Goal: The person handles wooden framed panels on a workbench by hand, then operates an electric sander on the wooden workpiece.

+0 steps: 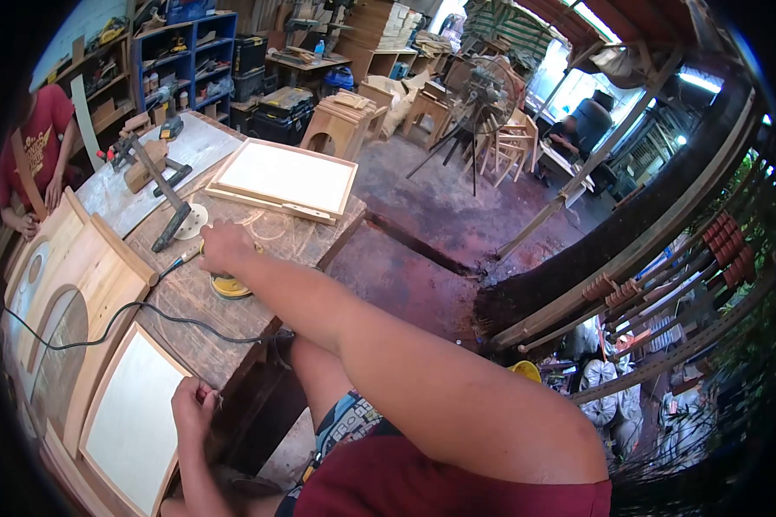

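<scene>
My right hand (228,246) is closed over the top of a yellow orbital sander (231,289), which rests on the worn wooden workbench (272,228). The sander's body is mostly hidden under the hand. Just beyond my fingers lies a pale round sanding disc (193,221) with holes, beside a bar clamp (174,222). My left hand (193,405) is at the near bench edge, by the corner of a white wood-framed panel (138,414). Its fingers are curled in a pinch; whatever they hold is too small to name.
A black cord (116,314) crosses the bench and a wooden piece with a round-topped opening (103,250). White framed panels (284,177) are stacked at the far side. A co-worker in a red shirt (47,129) stands at left. A standing fan (483,95) is behind.
</scene>
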### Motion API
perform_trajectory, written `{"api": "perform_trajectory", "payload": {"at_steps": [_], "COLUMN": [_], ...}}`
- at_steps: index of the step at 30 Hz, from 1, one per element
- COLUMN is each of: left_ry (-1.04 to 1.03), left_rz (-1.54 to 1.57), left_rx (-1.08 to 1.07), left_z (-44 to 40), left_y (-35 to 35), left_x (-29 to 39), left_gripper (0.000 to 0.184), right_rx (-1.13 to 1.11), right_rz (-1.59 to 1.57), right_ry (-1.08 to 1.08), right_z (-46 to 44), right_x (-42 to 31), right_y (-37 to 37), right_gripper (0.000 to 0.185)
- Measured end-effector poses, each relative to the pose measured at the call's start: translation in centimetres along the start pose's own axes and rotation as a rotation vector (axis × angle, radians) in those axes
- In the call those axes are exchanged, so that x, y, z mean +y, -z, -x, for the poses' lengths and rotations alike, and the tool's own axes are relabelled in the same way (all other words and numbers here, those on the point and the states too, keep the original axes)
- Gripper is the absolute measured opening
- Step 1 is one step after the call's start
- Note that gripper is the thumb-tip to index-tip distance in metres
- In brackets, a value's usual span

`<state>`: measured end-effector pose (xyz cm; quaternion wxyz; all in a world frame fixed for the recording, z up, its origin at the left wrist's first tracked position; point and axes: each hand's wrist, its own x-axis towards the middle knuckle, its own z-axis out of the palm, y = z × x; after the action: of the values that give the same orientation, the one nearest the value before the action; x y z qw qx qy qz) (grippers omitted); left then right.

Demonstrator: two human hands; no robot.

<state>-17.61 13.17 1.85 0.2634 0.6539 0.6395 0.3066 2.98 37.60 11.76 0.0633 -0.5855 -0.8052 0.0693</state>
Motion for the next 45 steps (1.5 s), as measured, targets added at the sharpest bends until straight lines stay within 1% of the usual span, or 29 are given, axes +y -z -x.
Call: {"api": "perform_trajectory", "payload": {"at_steps": [4, 6, 10, 12, 19, 22, 23, 25, 26, 27, 28, 29, 31, 32, 34, 35, 38, 39, 43, 45], "left_ry": [0.009, -0.023, -0.031, 0.057, 0.039, -0.059, -0.080, -0.120, -0.165, -0.170, -0.185, -0.216, -0.143, -0.114, -0.069, -0.059, 0.032, 0.037, -0.009, -0.018], "left_rz": [0.005, -0.043, -0.021, 0.010, 0.002, -0.051, -0.090, -0.051, -0.112, -0.116, -0.162, -0.206, -0.292, -0.309, -0.388, -0.405, -0.528, -0.544, -0.660, -0.659], "left_rx": [-0.008, -0.008, -0.010, -0.031, -0.032, -0.022, -0.008, 0.056, 0.077, 0.107, 0.163, 0.209, 0.181, 0.188, 0.161, 0.165, 0.117, 0.113, 0.102, 0.004], "left_z": [-0.1, -0.1, 0.0, 0.0, -0.3, 0.0, -0.1, -0.2, -0.1, 0.1, 0.3, 0.2, 0.1, -0.1, -1.1, -1.9, -4.6, -5.7, -9.3, -10.0], "left_y": [0.2, 0.3, 0.5, 0.6, 0.2, -0.1, -0.2, -0.6, -0.3, 0.0, 0.2, 0.4, 1.0, 1.2, 1.7, 2.0, 3.5, 4.1, 5.5, 6.1], "left_x": [0.1, 0.1, 0.4, 0.8, 0.0, -1.6, -1.9, -2.2, -2.0, -1.6, -1.6, -1.7, -1.9, -2.3, -3.1, -3.4, -3.9, -4.1, -5.7, -5.9], "left_gripper": [0.024, 0.024, 0.024, 0.023, 0.021, 0.019, 0.018, 0.012, 0.015, 0.021, 0.026, 0.033, 0.054, 0.054, 0.073, 0.073, 0.085, 0.085, 0.090, 0.093], "right_rx": [0.006, -0.002, -0.006, -0.013, -0.008, 0.057, 0.040, 0.033, 0.099, 0.057, 0.070, -0.018, 0.031, 0.017, -0.047, -0.048, -0.053, -0.056, -0.050, -0.053], "right_rz": [0.002, -0.008, -0.010, 0.000, -0.016, -0.071, -0.171, -0.136, -0.145, -0.114, -0.160, -0.012, 0.059, 0.043, 0.071, 0.056, 0.099, 0.083, 0.095, 0.109], "right_ry": [0.004, 0.000, 0.007, 0.009, 0.004, -0.024, -0.080, -0.053, -0.034, -0.013, -0.026, -0.027, -0.004, 0.023, -0.034, -0.020, -0.040, -0.037, -0.039, -0.037], "right_z": [0.0, 0.0, 0.4, 0.4, -0.1, -2.3, -1.4, -1.3, -0.9, -1.4, -0.5, -1.0, -0.9, -0.8, -0.3, -0.5, -0.3, -0.1, -0.1, -0.2], "right_x": [0.0, -0.1, -0.2, -0.2, 0.2, 0.8, 0.5, 0.5, 0.4, 0.6, 0.1, -0.2, -0.2, -0.6, -1.0, -1.1, -1.1, -1.3, -1.0, -1.0], "right_y": [0.0, 0.2, 0.6, 0.7, 0.1, -2.9, -2.0, -1.7, -1.9, -2.0, -1.0, -0.3, -0.4, -0.1, 0.9, 1.0, 1.0, 1.2, 1.1, 1.1], "right_gripper": [0.059, 0.059, 0.059, 0.059, 0.058, 0.052, 0.050, 0.052, 0.052, 0.053, 0.055, 0.059, 0.061, 0.061, 0.058, 0.058, 0.059, 0.059, 0.060, 0.060]}}
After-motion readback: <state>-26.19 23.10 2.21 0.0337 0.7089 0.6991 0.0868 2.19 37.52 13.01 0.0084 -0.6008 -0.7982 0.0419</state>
